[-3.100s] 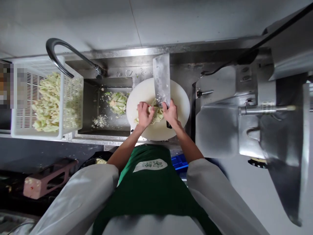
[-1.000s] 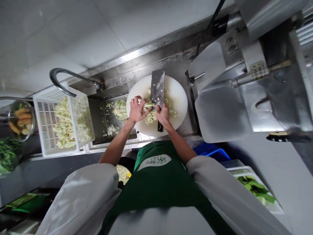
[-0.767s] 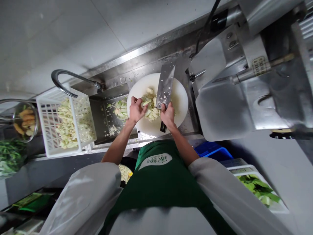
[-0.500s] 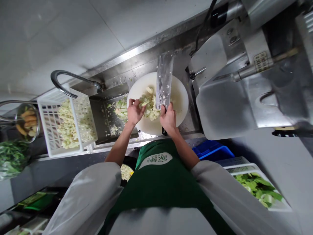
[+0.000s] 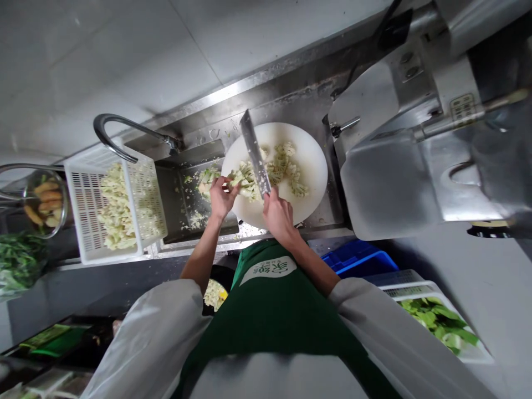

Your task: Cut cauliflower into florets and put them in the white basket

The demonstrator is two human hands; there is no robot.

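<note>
My right hand (image 5: pixel 279 216) is wrapped round the handle of a cleaver (image 5: pixel 254 149), its wide blade tilted over the round white cutting board (image 5: pixel 310 160). To the left of the blade, my left hand (image 5: pixel 223 197) pinches a piece of cauliflower (image 5: pixel 244 176) by its stem end at the board's left edge. Cut cauliflower florets (image 5: pixel 285 163) lie on the board right of the blade. White crumbs cling to the cleaver. Uncut-looking cauliflower (image 5: pixel 206 182) rests in the sink just beyond my left fingers, partly hidden by them.
A white basket (image 5: pixel 143 213) of cauliflower stands over the left of the sink (image 5: pixel 174 191), under a curved faucet (image 5: pixel 106 133). A metal machine (image 5: pixel 386 188) borders the board on the right. Lower right are a blue crate (image 5: pixel 359 257) and a basket of green leaves (image 5: pixel 443 321).
The cleaver has swung from lying nearly flat to a more upright tilt, left of the florets. Cut florets now spread further right on the board. My left hand has shifted slightly left.
</note>
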